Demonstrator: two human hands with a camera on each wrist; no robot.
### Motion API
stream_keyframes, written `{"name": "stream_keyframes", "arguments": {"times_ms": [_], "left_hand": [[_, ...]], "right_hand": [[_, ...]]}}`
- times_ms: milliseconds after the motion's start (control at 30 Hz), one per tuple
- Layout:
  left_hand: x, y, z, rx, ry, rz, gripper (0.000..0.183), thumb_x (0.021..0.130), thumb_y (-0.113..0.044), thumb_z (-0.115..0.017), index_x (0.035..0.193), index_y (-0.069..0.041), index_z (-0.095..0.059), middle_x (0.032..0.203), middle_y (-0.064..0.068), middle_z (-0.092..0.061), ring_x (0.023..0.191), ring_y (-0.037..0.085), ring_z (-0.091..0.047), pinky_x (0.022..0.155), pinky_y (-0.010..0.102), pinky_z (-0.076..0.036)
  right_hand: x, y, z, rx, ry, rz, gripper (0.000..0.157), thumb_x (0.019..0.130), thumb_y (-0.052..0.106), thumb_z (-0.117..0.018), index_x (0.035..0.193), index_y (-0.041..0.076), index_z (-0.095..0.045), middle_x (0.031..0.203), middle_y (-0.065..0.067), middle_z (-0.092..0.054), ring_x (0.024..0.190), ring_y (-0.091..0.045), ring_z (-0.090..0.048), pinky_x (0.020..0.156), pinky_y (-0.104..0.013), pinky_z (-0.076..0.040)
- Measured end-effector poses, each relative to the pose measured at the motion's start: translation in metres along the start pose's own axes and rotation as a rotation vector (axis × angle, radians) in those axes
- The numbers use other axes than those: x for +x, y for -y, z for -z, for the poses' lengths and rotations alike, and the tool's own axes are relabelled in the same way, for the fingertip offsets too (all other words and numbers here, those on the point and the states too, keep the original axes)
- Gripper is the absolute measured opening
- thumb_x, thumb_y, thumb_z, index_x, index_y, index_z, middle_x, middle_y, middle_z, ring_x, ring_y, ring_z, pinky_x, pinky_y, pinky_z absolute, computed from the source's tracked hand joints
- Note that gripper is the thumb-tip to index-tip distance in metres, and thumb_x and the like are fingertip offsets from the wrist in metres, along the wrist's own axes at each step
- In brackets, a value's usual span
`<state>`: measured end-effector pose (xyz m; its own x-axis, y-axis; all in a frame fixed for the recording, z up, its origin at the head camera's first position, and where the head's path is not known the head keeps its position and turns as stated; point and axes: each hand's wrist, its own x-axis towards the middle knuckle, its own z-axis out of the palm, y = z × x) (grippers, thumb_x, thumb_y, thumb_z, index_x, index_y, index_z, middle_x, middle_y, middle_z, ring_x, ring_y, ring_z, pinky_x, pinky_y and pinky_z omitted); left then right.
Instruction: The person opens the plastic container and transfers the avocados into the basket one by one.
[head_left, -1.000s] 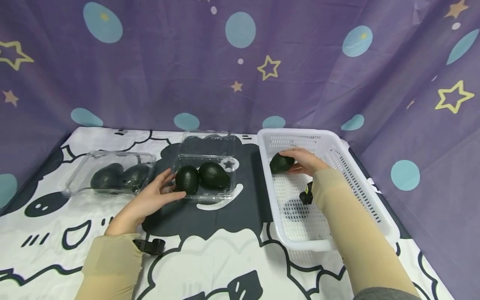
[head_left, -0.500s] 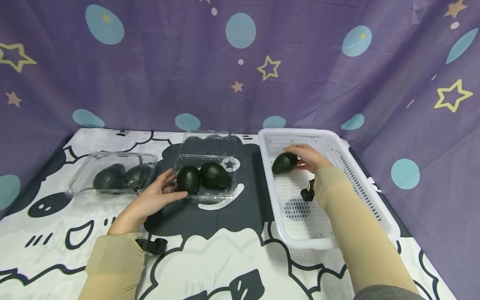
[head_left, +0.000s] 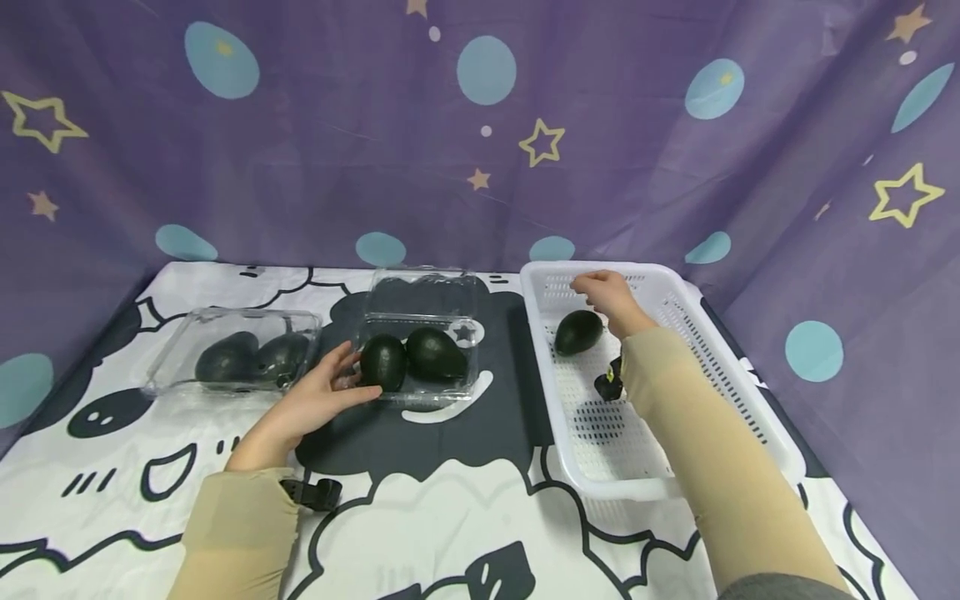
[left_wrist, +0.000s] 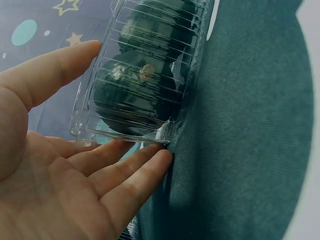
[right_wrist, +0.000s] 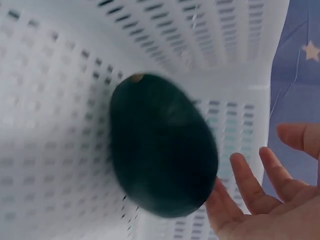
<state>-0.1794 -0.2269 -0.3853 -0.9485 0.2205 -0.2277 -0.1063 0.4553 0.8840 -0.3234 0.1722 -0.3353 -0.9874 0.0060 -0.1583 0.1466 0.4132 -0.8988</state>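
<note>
My left hand (head_left: 311, 400) rests with loosely spread fingers at the left end of a clear plastic clamshell box (head_left: 423, 292), its lid raised at the back. Two dark green avocados (head_left: 435, 353) lie inside; the left wrist view shows thumb and fingers around the box's end (left_wrist: 125, 137). In the white perforated basket (head_left: 637, 490), a single avocado (head_left: 579, 332) lies near the left wall. My right hand (head_left: 611, 300) hovers over the basket's far part, just behind and right of that avocado, holding nothing. Its fingers are spread in the right wrist view, fingertips close to the avocado (right_wrist: 162, 150).
A second clear clamshell (head_left: 168, 350), closed over two avocados (head_left: 228, 357), sits at the left. The patterned cloth (head_left: 450, 517) covers the table. A purple curtain (head_left: 337, 175) hangs right behind the table and along its right side.
My right hand has let go of the avocado in the basket and moved up and back from it. The left hand has stayed at the box.
</note>
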Motion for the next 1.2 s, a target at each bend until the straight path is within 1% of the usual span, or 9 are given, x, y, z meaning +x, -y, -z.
{"name": "stream_keyframes", "arguments": {"times_ms": [100, 167, 333, 433, 533, 700, 833, 1033, 1200], "left_hand": [[0.003, 0.0, -0.002, 0.002, 0.003, -0.009, 0.107, 0.094, -0.036, -0.068, 0.158, -0.006, 0.011, 0.165, 0.023, -0.008, 0.147, 0.047, -0.023, 0.114, 0.065, -0.027], [0.003, -0.001, -0.003, 0.005, 0.003, -0.008, 0.106, 0.094, -0.036, -0.068, 0.158, -0.007, 0.011, 0.165, 0.022, -0.008, 0.148, 0.047, -0.022, 0.114, 0.065, -0.027], [0.003, -0.002, -0.003, 0.008, 0.002, -0.005, 0.106, 0.094, -0.036, -0.068, 0.158, -0.007, 0.011, 0.165, 0.023, -0.009, 0.147, 0.047, -0.023, 0.114, 0.065, -0.027], [0.002, -0.002, -0.002, 0.013, -0.005, -0.006, 0.106, 0.094, -0.036, -0.068, 0.158, -0.006, 0.011, 0.165, 0.023, -0.009, 0.147, 0.047, -0.024, 0.114, 0.066, -0.027], [0.001, -0.002, 0.0, 0.018, -0.009, 0.0, 0.106, 0.094, -0.036, -0.068, 0.158, -0.007, 0.012, 0.165, 0.023, -0.008, 0.147, 0.047, -0.024, 0.113, 0.067, -0.026], [0.0, -0.001, 0.001, 0.031, -0.004, 0.008, 0.107, 0.094, -0.037, -0.068, 0.158, -0.008, 0.012, 0.165, 0.023, -0.007, 0.147, 0.047, -0.023, 0.113, 0.067, -0.027], [-0.001, 0.0, 0.0, 0.038, -0.003, 0.017, 0.106, 0.094, -0.038, -0.067, 0.158, -0.009, 0.012, 0.165, 0.022, -0.008, 0.147, 0.047, -0.022, 0.112, 0.067, -0.028], [0.0, 0.0, -0.001, 0.032, -0.004, 0.014, 0.107, 0.094, -0.038, -0.068, 0.158, -0.008, 0.012, 0.165, 0.024, -0.007, 0.147, 0.048, -0.023, 0.112, 0.067, -0.027], [0.002, 0.0, -0.002, 0.038, 0.002, 0.021, 0.107, 0.094, -0.038, -0.067, 0.158, -0.008, 0.013, 0.165, 0.023, -0.007, 0.147, 0.048, -0.022, 0.112, 0.067, -0.028]], "right_hand": [[-0.001, 0.006, -0.002, 0.044, -0.017, 0.028, 0.045, 0.097, 0.018, -0.053, 0.134, -0.007, -0.053, 0.127, -0.017, -0.056, 0.111, -0.03, -0.05, 0.11, -0.046, -0.038], [-0.002, 0.012, -0.005, 0.074, -0.011, 0.036, 0.045, 0.098, 0.018, -0.053, 0.135, -0.007, -0.053, 0.128, -0.018, -0.057, 0.102, -0.023, -0.055, 0.107, -0.041, -0.042], [-0.004, 0.026, -0.012, 0.138, -0.003, 0.045, 0.044, 0.096, 0.015, -0.055, 0.136, -0.005, -0.053, 0.115, -0.009, -0.062, 0.077, -0.006, -0.056, 0.082, -0.018, -0.05], [-0.006, 0.035, -0.017, 0.169, 0.005, 0.075, 0.044, 0.096, 0.014, -0.056, 0.135, -0.005, -0.055, 0.102, 0.001, -0.061, 0.073, -0.004, -0.057, 0.072, -0.013, -0.048], [-0.01, 0.046, -0.023, 0.199, 0.022, 0.11, 0.042, 0.095, 0.013, -0.056, 0.133, -0.004, -0.056, 0.099, 0.003, -0.061, 0.076, -0.008, -0.059, 0.072, -0.013, -0.049], [-0.02, 0.063, -0.034, 0.238, 0.062, 0.138, 0.04, 0.096, 0.013, -0.055, 0.132, -0.003, -0.057, 0.108, -0.004, -0.063, 0.086, -0.015, -0.061, 0.087, -0.024, -0.051], [-0.028, 0.074, -0.044, 0.284, 0.115, 0.143, 0.04, 0.097, 0.012, -0.054, 0.134, -0.002, -0.057, 0.111, -0.006, -0.064, 0.084, -0.013, -0.062, 0.095, -0.031, -0.051], [-0.038, 0.084, -0.052, 0.328, 0.208, 0.147, 0.04, 0.099, 0.011, -0.053, 0.137, -0.002, -0.054, 0.128, -0.018, -0.061, 0.082, -0.01, -0.063, 0.081, -0.02, -0.054], [-0.042, 0.087, -0.059, 0.391, 0.252, 0.132, 0.039, 0.099, 0.01, -0.053, 0.136, -0.003, -0.053, 0.126, -0.019, -0.061, 0.078, -0.011, -0.065, 0.074, -0.018, -0.056]]}}
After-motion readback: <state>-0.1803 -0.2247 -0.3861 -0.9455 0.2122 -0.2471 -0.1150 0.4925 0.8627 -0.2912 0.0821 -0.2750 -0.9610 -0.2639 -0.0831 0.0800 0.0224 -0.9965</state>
